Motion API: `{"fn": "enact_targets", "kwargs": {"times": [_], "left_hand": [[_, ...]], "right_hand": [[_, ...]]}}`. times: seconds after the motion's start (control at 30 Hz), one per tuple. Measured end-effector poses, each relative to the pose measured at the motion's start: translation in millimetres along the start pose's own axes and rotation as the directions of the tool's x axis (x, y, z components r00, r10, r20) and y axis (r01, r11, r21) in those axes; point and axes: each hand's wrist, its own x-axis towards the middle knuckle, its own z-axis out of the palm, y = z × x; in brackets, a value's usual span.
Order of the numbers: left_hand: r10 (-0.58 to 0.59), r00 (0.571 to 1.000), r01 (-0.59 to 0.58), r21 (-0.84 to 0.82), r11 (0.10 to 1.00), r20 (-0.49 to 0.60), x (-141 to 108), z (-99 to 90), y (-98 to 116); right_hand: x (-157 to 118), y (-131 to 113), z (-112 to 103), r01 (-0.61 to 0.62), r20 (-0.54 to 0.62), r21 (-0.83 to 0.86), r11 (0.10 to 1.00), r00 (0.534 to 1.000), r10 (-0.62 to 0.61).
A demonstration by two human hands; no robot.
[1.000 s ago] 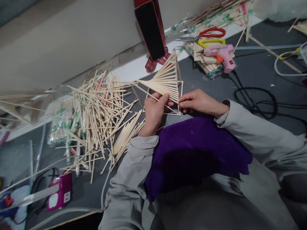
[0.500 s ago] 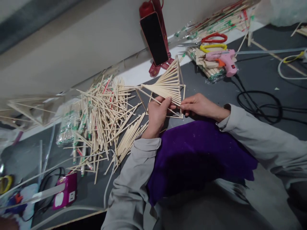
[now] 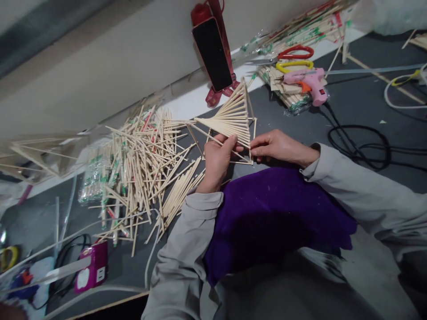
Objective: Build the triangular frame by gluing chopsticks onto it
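Stick frame (image 3: 233,121) is sitting between both hands over the gray table (image 3: 353,95), just beyond the purple cloth (image 3: 283,209) that is covering the person's lap. Its pale sticks are fanning out from a narrow point on the left toward an upright edge on the right. The left hand (image 3: 217,161) is grasping the frame's lower part, with the thumb lying over the fanned sticks. The right hand (image 3: 275,144) is pinching the frame near its lower right corner with the fingertips; whether it is also holding a separate stick is too small to tell.

Loose sticks (image 3: 140,160) are lying in a tangled pile left of the frame, beside a clear packet (image 3: 93,178). Beyond the frame, a dark phone (image 3: 213,55) is leaning against a red bottle (image 3: 200,14). To the right, a pink glue gun (image 3: 315,84) is resting on wrapped sticks (image 3: 292,98), near scissors (image 3: 296,52) with red and yellow handles. A magenta box (image 3: 96,266) is lying at the lower left.
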Motion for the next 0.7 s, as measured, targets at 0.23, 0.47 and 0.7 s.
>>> {"fn": "enact_targets", "kwargs": {"times": [0.23, 0.47, 0.7], "left_hand": [[-0.024, 1.0, 0.024, 0.002, 1.0, -0.005, -0.9, 0.4, 2.0], [-0.031, 0.999, 0.031, -0.001, 1.0, -0.022, 0.5, -0.9, -0.9], [-0.038, 0.999, 0.038, -0.02, 0.999, 0.016, -3.6, -2.7, 6.6]], "right_hand": [[0.6, -0.2, 4.5, 0.041, -0.062, -0.044, 0.998, 0.997, -0.044], [2.7, 1.8, 4.8, 0.025, -0.064, -0.025, 0.999, 0.998, -0.026], [1.8, 4.5, 6.3, 0.042, -0.036, -0.063, 0.997, 0.998, -0.044]]}}
